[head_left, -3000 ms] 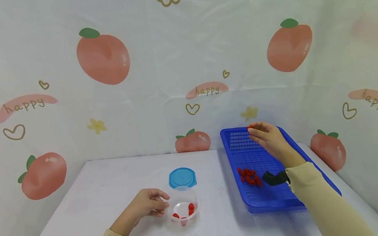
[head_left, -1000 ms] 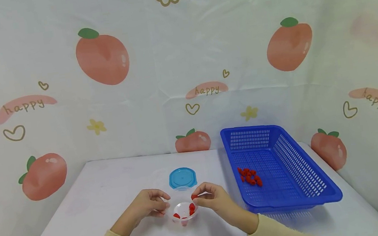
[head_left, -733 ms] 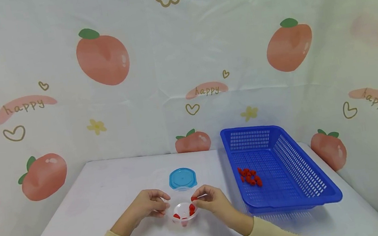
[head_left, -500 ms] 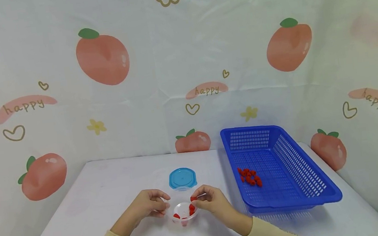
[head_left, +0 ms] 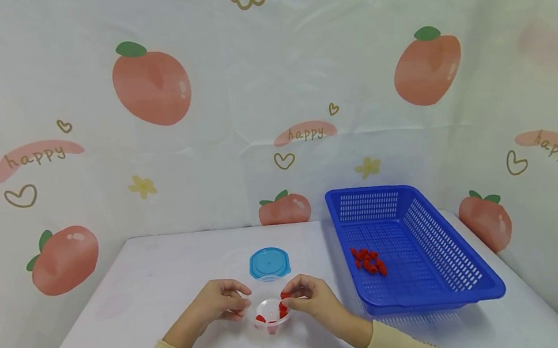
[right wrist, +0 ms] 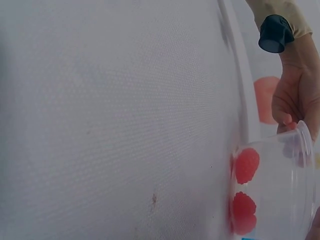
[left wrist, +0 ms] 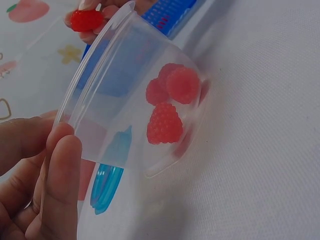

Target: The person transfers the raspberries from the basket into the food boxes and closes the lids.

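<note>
My left hand [head_left: 216,300] pinches the left rim of a clear round plastic tub [left wrist: 112,115] between thumb and fingers. Several red raspberries [left wrist: 165,125] lie on the tub's bottom, showing through its wall in both wrist views. At the opposite side, my right hand [head_left: 315,300] has one more raspberry [left wrist: 86,20] between thumb and fingertips, right at the tub's right rim. Only a fingertip edge of the right hand shows in the right wrist view, where the left hand [right wrist: 300,100] appears beyond the tub.
Just behind the tub lies a blue plastic lid [head_left: 269,263] on the white table [head_left: 175,262]. To the right stands a large blue slotted basket [head_left: 435,300], with a cluster of raspberries [head_left: 370,262] near its left wall. A printed curtain [head_left: 226,87] closes off the back.
My right hand has come left from above the blue basket to the tub's rim, carrying a raspberry, then dipped slightly inward. The left hand has stayed on the tub.
</note>
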{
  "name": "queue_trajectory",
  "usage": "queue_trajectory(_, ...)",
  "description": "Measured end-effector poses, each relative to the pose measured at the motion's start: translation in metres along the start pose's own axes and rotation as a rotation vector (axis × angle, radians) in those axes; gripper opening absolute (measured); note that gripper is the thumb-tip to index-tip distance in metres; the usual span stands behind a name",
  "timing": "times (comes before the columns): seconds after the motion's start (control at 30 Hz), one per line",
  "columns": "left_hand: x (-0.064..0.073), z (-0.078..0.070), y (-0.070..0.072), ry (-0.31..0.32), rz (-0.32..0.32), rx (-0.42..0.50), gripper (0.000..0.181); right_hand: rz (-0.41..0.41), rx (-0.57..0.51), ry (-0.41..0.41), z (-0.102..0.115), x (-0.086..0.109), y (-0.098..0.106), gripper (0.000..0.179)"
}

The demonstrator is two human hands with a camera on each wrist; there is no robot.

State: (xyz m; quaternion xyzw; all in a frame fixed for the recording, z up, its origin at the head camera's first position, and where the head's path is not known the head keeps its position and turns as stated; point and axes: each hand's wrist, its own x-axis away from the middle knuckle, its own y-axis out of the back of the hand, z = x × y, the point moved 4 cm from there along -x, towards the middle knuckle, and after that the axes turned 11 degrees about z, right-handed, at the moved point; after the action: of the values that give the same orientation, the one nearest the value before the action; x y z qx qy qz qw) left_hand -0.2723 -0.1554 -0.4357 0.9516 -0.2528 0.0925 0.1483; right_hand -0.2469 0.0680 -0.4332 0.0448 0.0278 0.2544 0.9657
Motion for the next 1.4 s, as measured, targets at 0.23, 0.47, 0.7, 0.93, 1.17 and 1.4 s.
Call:
queue_trajectory(0.23, 0.0007, -0.0014, -0.0005, -0.006, 0.009, 0.001, 0.030, 0.002, 0.001, 0.005, 0.0014, 0.0010, -0.0002, 0.023)
queue_trajectory(0.47, 0.0006, -0.0021, -0.0004, 0.012, 0.001, 0.001, 0.029, 0.004, 0.005, 0.004, 0.0008, 0.0004, 0.0002, 0.026)
queue_trajectory(0.7, 0.0000, -0.0014, -0.0002, 0.012, -0.001, 0.005, 0.030, 0.004, 0.002, 0.021, -0.0005, -0.0003, -0.0001, 0.028)
queue_trajectory(0.93, -0.0003, -0.0007, -0.0002, 0.013, -0.003, 0.002, 0.030, 0.004, -0.003, 0.009, -0.0002, -0.0002, -0.0001, 0.028)
queue_trajectory(1.17, -0.0001, -0.0006, -0.0006, 0.017, -0.008, 0.005, 0.029, 0.005, -0.009, 0.003, 0.0007, 0.0002, -0.0004, 0.028)
queue_trajectory(1.4, -0.0003, -0.0006, -0.0006, 0.016, -0.012, -0.002, 0.029, 0.008, 0.001, -0.015, 0.0024, 0.0003, 0.0002, 0.027)
